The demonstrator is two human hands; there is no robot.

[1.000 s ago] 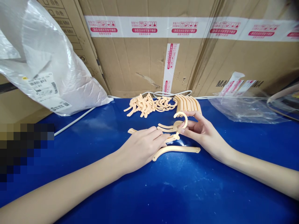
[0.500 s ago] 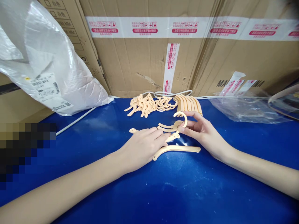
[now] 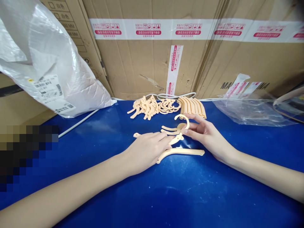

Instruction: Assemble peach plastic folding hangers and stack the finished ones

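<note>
My left hand [image 3: 148, 149] lies palm down on a beige plastic hanger arm [image 3: 136, 135], its fingers close together and pressing the piece onto the blue table [image 3: 166, 190]. My right hand [image 3: 206, 135] pinches a beige hook piece [image 3: 182, 118] where it meets that arm. A second beige hanger arm [image 3: 181, 152] lies loose on the table just in front of both hands, beside my left fingertips.
Behind the hands lie a heap of beige hooks [image 3: 154, 106] and a row of stacked hanger arms [image 3: 193, 106]. Cardboard boxes [image 3: 147, 57] wall the back. A white plastic bag [image 3: 47, 63] sits at the left, clear plastic bags [image 3: 249, 110] at the right, and a white cable [image 3: 76, 123] crosses the table.
The hook in my right hand has tipped down a little toward the arm piece. Both hands stay in nearly the same place.
</note>
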